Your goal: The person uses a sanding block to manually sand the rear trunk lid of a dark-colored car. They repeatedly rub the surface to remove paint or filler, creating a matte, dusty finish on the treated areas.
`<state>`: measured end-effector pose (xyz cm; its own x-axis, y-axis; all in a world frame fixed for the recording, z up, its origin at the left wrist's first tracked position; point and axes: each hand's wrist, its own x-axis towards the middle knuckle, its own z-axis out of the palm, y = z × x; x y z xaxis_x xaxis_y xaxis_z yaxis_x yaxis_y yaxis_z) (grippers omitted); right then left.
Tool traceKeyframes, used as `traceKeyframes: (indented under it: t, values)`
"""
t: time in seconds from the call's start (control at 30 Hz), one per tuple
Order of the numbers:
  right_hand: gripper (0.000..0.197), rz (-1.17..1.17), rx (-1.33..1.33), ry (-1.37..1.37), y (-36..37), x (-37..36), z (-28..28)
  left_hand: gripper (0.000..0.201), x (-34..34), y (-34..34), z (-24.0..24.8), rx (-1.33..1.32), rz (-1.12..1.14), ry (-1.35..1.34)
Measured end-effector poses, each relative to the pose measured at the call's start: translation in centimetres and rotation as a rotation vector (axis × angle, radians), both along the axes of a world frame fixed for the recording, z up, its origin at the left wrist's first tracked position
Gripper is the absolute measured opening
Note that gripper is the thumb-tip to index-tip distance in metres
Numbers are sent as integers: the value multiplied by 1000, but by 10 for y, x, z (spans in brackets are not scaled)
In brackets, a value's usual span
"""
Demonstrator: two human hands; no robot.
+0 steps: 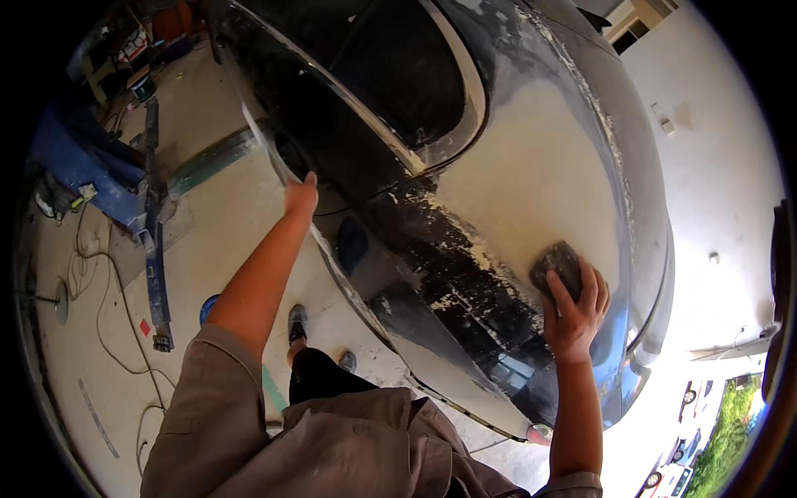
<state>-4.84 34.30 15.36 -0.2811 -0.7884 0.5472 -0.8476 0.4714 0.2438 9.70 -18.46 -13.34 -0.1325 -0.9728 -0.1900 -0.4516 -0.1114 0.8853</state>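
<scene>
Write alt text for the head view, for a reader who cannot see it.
A person's right hand holds a dark block at the edge of a beige patch on a dark car. The left hand is near the car's side; cables lie on the floor.

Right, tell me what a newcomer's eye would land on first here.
Most likely the large pale patch on the dark car, right of centre, between the window and the car's far edge. Next, the right hand holding a dark block at the patch's near edge. Then the blue metal equipment at far left.
</scene>
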Motion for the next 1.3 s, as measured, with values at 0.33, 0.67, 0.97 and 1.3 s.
traceKeyframes:
  t: [0.33, 0.67, 0.97, 1.3]
  values:
    - [40, 40, 7, 77, -33, -16, 18, 67, -74, -107, -80, 462, 502, 228]
    - [32, -108, 80, 4, 60, 11, -7, 68, -60, -124, -124, 393, 329, 12]
    - [38, 48, -11, 95, -114, -20, 14, 80, -73, -134, -158, 243, 109, -245]
    - [32, -108, 119, -7, 57, 21, -16, 58, -50, -137, -138, 151, 57, -440]
